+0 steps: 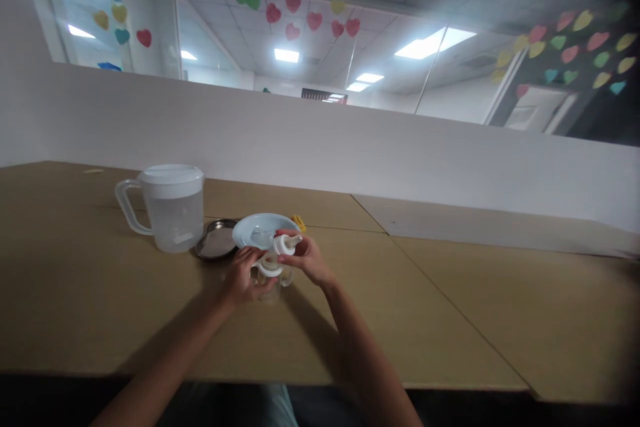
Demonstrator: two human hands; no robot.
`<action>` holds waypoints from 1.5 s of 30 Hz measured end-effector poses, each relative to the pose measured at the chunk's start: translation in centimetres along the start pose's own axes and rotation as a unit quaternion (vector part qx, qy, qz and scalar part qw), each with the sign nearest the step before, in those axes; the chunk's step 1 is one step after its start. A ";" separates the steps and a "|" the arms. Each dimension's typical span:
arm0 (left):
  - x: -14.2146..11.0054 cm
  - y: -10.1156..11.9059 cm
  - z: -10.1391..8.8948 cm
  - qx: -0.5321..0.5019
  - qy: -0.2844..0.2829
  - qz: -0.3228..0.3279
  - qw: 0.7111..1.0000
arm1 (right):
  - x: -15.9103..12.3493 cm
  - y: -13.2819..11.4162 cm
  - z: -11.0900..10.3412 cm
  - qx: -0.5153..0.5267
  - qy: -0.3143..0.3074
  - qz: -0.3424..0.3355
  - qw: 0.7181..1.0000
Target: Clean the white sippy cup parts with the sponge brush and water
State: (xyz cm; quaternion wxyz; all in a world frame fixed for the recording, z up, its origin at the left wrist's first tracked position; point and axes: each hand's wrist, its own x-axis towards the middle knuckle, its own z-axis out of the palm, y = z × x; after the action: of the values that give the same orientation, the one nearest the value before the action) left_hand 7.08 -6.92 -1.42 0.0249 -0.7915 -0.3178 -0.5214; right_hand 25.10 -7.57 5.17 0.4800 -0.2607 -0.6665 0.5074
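Observation:
A clear baby bottle (271, 288) with a white collar and side handles stands on the table, its mouth uncovered. My left hand (245, 280) is wrapped round the bottle from the left. In my right hand (306, 260) is a white nipple cap (284, 244) with a clear teat, tilted so the teat points right. The cap is just above the bottle's mouth, to the right; whether the two touch I cannot tell. Right behind my hands lies a pale blue plate (245, 230) with a clear piece in it, partly hidden by my fingers.
A lidded clear pitcher (176, 213) with liquid stands at the left, beside a metal kidney-shaped tray (218, 240). A small yellow object (299, 222) lies behind the plate. The wooden table (425, 320) ends at a white wall (320, 147) below windows with heart stickers.

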 end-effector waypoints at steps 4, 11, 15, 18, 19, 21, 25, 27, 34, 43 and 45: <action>-0.1 -0.3 0.2 0.001 0.003 0.000 1.000 | -0.1 -0.2 0.2 -0.050 -0.038 -0.017 0.998; 0.2 0.1 0.0 -0.013 -0.013 -0.010 1.000 | -0.2 -0.2 -0.1 -0.114 0.024 -0.056 0.992; 0.2 0.2 0.0 -0.019 -0.003 -0.007 1.000 | -0.3 -0.5 -0.2 -0.144 -0.001 -0.059 0.988; 0.2 0.2 0.1 -0.024 0.000 -0.011 1.000 | -0.4 -0.8 -0.1 -0.188 -0.019 -0.053 0.981; 0.2 0.2 0.1 -0.027 -0.001 -0.014 1.000 | -0.4 -0.8 -0.1 -0.211 -0.022 -0.053 0.976; 0.3 0.3 0.0 -0.034 -0.005 -0.019 0.999 | -0.5 -1.1 -0.1 -0.266 -0.022 -0.059 0.962; 0.3 0.4 -0.1 -0.041 -0.011 -0.026 0.999 | -0.5 -1.7 0.1 -0.358 -0.027 -0.082 0.930; 0.3 0.4 0.0 -0.040 -0.009 -0.030 0.999 | -0.5 -2.1 0.2 -0.374 -0.032 -0.089 0.923; 0.0 0.0 0.3 -0.041 -0.003 -0.021 0.999 | 0.3 -3.9 -0.2 -0.336 -0.048 -0.087 0.936; 0.3 0.4 0.0 -0.032 -0.014 -0.022 0.999 | 3.8 -10.2 -1.5 -0.304 -0.017 -0.101 0.947; 0.3 0.4 -0.1 -0.032 -0.006 -0.022 0.999 | 4.8 -10.7 -2.0 -0.319 -0.004 -0.113 0.941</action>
State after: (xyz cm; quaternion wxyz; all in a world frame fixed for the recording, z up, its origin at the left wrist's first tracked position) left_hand 7.30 -7.13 -1.03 -0.0142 -0.7877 -0.3183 -0.5272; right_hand 26.47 -6.44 16.96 0.4236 -0.3213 -0.8201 0.2117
